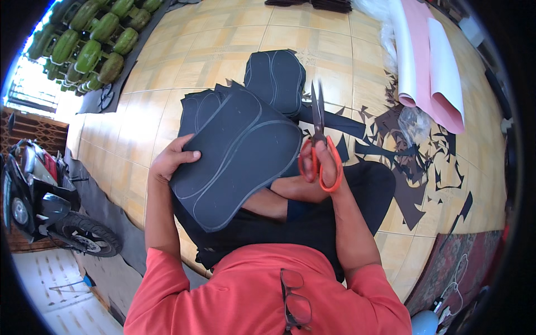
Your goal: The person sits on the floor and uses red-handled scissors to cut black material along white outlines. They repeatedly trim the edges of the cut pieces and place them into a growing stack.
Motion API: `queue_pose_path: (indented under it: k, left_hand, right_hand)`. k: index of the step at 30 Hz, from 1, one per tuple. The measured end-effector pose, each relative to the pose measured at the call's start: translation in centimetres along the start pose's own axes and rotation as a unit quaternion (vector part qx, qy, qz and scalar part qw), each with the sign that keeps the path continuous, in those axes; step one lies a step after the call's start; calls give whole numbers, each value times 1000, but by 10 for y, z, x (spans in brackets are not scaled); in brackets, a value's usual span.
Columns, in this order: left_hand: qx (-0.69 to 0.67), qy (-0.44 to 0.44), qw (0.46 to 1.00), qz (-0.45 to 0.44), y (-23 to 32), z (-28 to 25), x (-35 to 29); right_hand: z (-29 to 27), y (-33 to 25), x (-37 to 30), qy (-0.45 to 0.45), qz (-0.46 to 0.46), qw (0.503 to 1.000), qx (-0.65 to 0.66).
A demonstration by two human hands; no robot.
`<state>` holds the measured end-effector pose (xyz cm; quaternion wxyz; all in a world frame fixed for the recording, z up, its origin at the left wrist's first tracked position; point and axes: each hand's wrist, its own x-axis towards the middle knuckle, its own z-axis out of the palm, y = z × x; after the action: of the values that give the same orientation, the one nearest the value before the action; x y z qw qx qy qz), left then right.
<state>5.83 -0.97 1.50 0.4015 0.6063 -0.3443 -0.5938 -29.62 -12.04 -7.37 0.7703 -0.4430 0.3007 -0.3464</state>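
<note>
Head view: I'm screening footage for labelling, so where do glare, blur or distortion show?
In the head view, daylight washes out beside the green rounded cylinders; pale glare lies on the glossy beige tiles, whose lines bow; the tips of the orange-handled metal scissors look slightly blurred.

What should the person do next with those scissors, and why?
Perhaps bring the scissors to the edge of the dark sheet, toward its pale curved lines: the left grip holds the sheet, and the right grip has the scissors, blades clear of it.

Floor (pixel 151 106): pale tiles
Before me: stack of dark pieces (pixel 274 84)
Right side: dark scraps (pixel 409 205)
Far right corner: pink-and-white rolled sheet (pixel 424 72)
Left edge: grey mat (pixel 103 187)
</note>
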Motion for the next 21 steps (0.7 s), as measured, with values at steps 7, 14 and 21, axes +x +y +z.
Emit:
queue_pose_path:
  k: [7, 14, 21]
  left_hand:
    - [-404, -1, 913, 51, -29, 53, 0]
    - [-232, 85, 947, 204, -79, 160, 31]
    - [-316, 223, 896, 219, -39, 150, 45]
  right_hand:
    - [-6, 28, 13, 39, -34, 999, 10]
    - [28, 29, 6, -22, -13, 1000, -10]
    - [24, 42, 5, 112, -117, 963, -214]
